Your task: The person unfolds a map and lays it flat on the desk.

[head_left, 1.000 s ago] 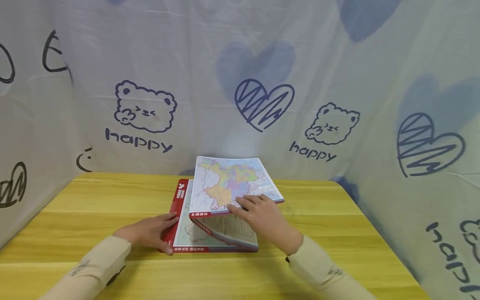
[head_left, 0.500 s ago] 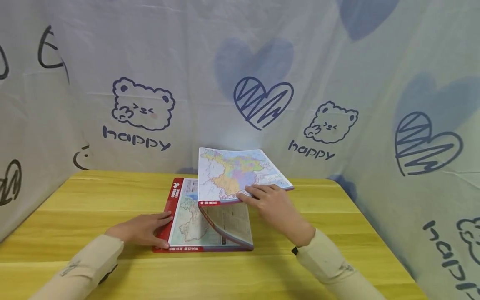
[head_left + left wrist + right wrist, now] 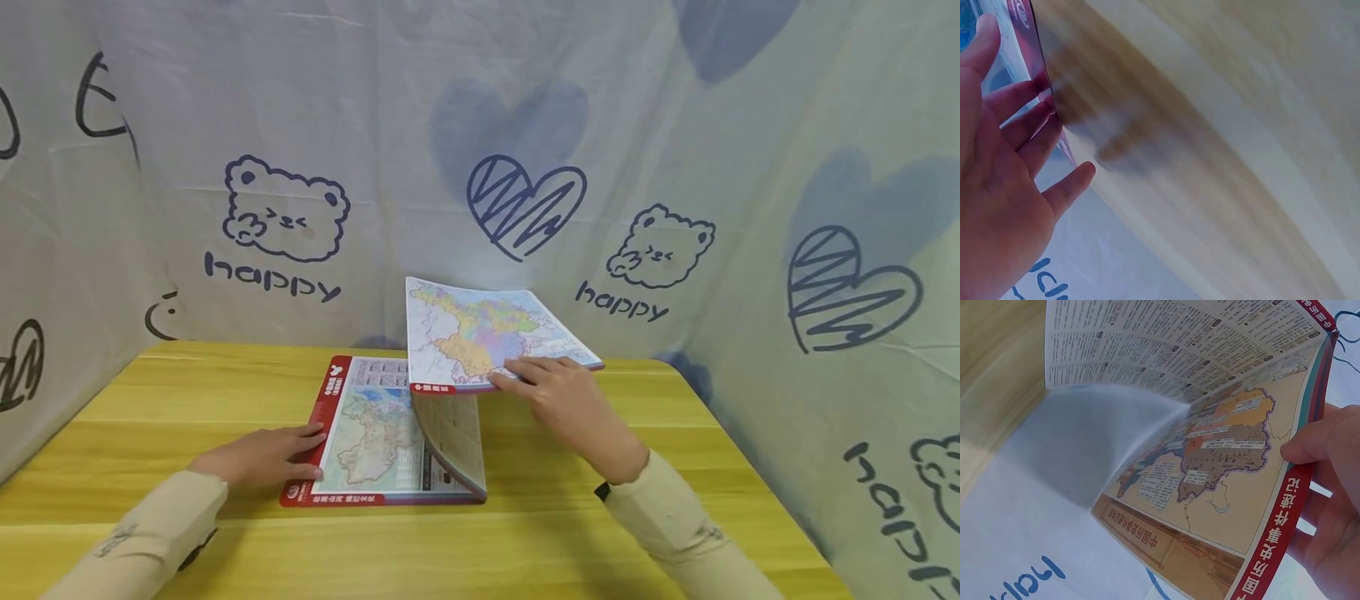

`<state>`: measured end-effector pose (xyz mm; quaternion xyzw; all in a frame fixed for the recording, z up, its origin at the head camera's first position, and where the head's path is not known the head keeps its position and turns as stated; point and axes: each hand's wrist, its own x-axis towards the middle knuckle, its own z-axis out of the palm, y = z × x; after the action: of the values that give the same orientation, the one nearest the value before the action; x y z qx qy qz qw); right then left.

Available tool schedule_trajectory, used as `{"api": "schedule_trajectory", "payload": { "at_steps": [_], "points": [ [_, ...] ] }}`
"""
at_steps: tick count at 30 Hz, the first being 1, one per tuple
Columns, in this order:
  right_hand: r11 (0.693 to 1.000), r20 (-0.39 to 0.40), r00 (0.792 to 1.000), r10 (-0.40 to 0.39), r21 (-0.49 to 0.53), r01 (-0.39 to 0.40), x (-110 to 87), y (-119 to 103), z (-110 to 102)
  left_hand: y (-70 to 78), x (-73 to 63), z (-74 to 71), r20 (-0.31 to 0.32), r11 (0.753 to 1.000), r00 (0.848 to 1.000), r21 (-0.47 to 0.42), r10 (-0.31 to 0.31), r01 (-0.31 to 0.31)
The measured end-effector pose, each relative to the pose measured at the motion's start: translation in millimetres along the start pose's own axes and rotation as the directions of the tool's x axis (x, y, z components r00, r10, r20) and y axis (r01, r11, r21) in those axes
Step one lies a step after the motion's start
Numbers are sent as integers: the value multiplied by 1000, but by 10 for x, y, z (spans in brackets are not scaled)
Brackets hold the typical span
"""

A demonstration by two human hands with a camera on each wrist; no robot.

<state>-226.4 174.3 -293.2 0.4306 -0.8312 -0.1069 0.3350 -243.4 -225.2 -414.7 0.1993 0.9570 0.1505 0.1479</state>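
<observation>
Clock: centred on the middle of the head view, 12 at the far side
Left hand (image 3: 255, 457): at 8 o'clock, fingers spread, pinching nothing; fingertips resting on the red margin (image 3: 322, 408) of the map's lower panel (image 3: 378, 446)
Right hand (image 3: 573, 408): between 4 and 5 o'clock, pinching the near edge of the raised panel (image 3: 480, 337); thumb on the page facing the right wrist camera, fingers behind it
Map: folded, partly opened; lower panel flat on the table (image 3: 150, 442) at 7 o'clock, raised panel tilted just below centre, a bent sheet (image 3: 453, 442) curving between them
Map lettering: 中国政区 on the raised panel's red tab; 壮美山河 灿烂文化 along the lower panel's near edge; 中国历史事件速记 on the red band beside the right thumb; small print too fine to read
Map surface: thin, glossy, round-cornered, with multicoloured regions
Table surface: yellow, striped wood grain
Curtain (image 3: 390, 125): white creased cloth at 12 o'clock, "happy" under bear drawings (image 3: 288, 208); scribbled heart (image 3: 527, 204) between them
Sleeves (image 3: 667, 521): cream
</observation>
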Motion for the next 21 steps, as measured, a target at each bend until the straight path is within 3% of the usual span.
{"api": "schedule_trajectory", "payload": {
  "at_steps": [14, 21],
  "points": [
    [999, -64, 997, 33, -9, -33, -47, 179, -138, -165, -94, -74, -16, 1000, 1000, 9, -22, 22],
    [999, -143, 989, 32, 24, -29, -103, 286, -151, -250, -130, -77, -29, 999, 999, 22, -32, 33]
  ]
}}
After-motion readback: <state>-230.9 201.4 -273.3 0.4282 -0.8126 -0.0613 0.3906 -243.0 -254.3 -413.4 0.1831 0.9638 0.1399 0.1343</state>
